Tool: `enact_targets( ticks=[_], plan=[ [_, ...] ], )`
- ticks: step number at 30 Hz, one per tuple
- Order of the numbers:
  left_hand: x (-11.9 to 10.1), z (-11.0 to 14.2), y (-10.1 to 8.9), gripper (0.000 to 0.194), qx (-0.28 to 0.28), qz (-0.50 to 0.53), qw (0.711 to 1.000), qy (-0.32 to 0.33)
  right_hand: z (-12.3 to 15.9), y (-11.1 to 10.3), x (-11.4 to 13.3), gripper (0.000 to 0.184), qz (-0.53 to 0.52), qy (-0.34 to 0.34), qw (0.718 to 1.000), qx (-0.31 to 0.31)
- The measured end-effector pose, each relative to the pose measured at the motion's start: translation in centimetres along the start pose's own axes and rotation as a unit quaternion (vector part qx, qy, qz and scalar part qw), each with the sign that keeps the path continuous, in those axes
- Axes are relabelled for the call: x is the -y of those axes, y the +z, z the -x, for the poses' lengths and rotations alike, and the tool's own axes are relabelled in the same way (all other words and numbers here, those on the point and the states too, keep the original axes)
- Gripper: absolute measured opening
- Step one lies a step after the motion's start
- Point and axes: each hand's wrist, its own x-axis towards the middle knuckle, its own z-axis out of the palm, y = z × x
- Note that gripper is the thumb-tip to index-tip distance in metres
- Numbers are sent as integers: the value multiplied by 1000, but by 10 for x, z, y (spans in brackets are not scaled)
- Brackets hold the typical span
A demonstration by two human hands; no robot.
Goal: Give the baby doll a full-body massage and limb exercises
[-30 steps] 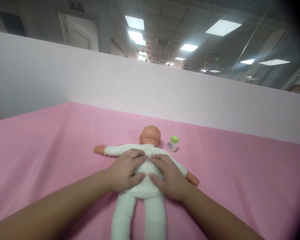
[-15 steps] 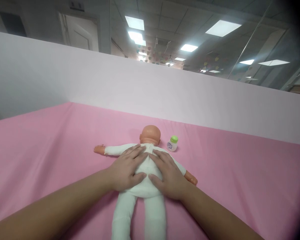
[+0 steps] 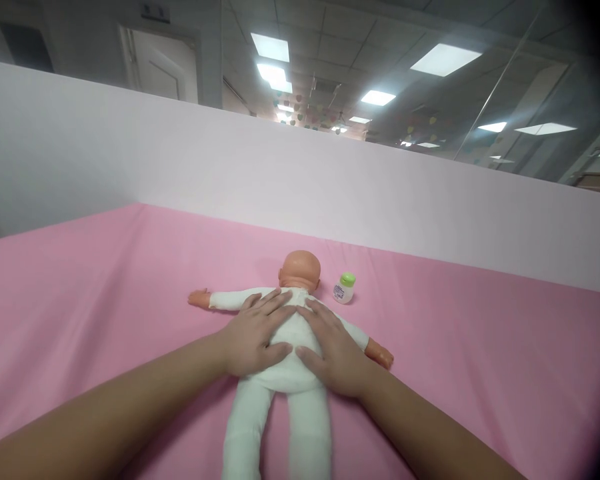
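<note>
Plainly found white cloth-bodied, plastic-headed doll [image 3: 296, 331] face down on smooth pink sheet [image 3: 460, 340]. Rested left hand [image 3: 253, 339] and right hand [image 3: 336, 352] flat on its back, fingers lightly spread, grasping nothing. Noted green-capped clear bottle [image 3: 343, 291] beside doll's head [image 3: 300, 268]. Judged doll light, soft, best held around torso.

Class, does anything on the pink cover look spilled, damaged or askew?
Nothing stands out. The doll lies face down under the left hand and right hand, and the green-capped bottle stands near its head with no visible spill. The pink cover shows faint creases.
</note>
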Motion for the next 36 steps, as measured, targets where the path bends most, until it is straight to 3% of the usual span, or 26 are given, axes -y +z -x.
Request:
enact_targets(
  ticks=[8, 17, 21, 24, 27, 30, 36],
  plan=[
    [-3, -3, -3, 65, -11, -6, 1000, -7, -1, -2, 1, 73, -23, 20, 999, 12],
    [7, -9, 3, 70, 9, 59, 998, -14, -3, -2, -1, 81, -36, 19, 997, 64],
    [6, -5, -3, 63, -90, 54, 994, -36, -1, -3, -7, 81, -58, 8, 998, 23],
    [8, -1, -14, 45, -162, 44, 977, -129, -1, -2, -11, 75, -72, 9, 997, -27],
    [15, 0, -22, 54, -102, 40, 967, -230, -3, 1, -13, 63, -60, 4, 995, -79],
    [24, 0, -21, 68, -43, 56, 960, -273, -5, 5, -14, 54, -20, -10, 993, -120],
    [25, -1, -13, 67, -63, 107, 949, -290, -8, 11, -12, 44, 29, -19, 985, -170]
  ],
)
